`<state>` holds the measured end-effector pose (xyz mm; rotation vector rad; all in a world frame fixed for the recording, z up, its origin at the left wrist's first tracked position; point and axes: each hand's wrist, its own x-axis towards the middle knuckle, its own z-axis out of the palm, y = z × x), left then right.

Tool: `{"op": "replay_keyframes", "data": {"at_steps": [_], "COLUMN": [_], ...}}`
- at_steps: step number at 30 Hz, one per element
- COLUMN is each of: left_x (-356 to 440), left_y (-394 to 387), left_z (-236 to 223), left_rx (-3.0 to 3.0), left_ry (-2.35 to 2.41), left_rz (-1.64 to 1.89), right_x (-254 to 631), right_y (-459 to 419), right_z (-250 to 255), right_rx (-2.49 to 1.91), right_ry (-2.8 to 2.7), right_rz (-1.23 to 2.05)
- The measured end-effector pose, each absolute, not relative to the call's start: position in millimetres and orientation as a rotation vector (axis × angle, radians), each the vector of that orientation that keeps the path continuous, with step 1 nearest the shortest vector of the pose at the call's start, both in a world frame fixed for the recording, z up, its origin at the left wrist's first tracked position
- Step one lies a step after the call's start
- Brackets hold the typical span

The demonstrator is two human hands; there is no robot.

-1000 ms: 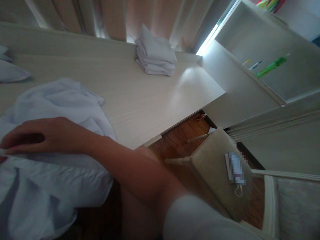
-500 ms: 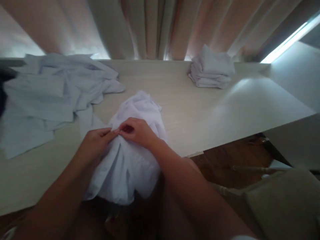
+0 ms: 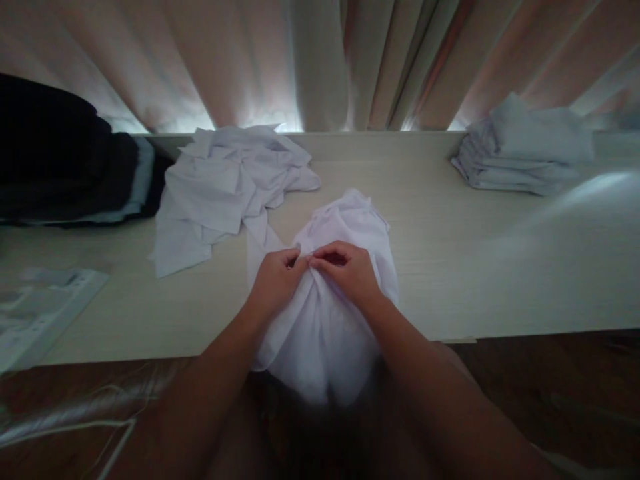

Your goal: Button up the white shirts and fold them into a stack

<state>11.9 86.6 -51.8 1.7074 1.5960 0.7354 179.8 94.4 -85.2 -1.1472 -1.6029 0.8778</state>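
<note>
The left hand (image 3: 279, 283) and right hand (image 3: 353, 270) had their fingertip grip pinched closed on the white cloth (image 3: 327, 327), unfolded over the tabletop (image 3: 435, 273) edge; the folded stack (image 3: 530, 150) looked done, the loose pile (image 3: 213, 197) apparently remaining

Left fingers (image 3: 299, 268) and right fingers (image 3: 327, 268) pinch white cloth (image 3: 325, 340).

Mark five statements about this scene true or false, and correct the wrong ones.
1. The left hand and right hand both pinch the white cloth. True.
2. The folded white stack stands left of the hands. False: it is to their right.
3. A dark stack lies left of the loose white cloths on the tabletop. True.
4. The white cloth in the hands lies wholly on the tabletop. False: it extends past the front edge.
5. The curtain hangs beyond the tabletop's far edge. True.
</note>
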Motion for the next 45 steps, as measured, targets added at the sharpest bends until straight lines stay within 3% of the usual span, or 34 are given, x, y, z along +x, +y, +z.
{"op": "replay_keyframes", "data": {"at_steps": [11, 22, 30, 45], "left_x": [13.7, 18.8, 10.5, 1.2], "left_y": [82.3, 81.8, 86.8, 84.1], "left_z": [-52.7, -39.0, -30.7, -19.6], "left_rx": [1.729, 1.225, 1.062, 1.120], "left_ry": [1.638, 1.335, 1.307, 1.388], "left_rz": [0.794, 0.841, 0.819, 0.790], "right_x": [181.6, 181.8, 184.2, 188.9], "right_y": [92.6, 95.3, 96.3, 91.5], "right_z": [-84.3, -87.6, -79.7, -69.6], "right_rx": [-1.146, -1.040, -1.197, -1.152], "right_ry": [-1.443, -1.261, -1.573, -1.653], "right_rz": [1.043, 1.241, 1.280, 1.239]}}
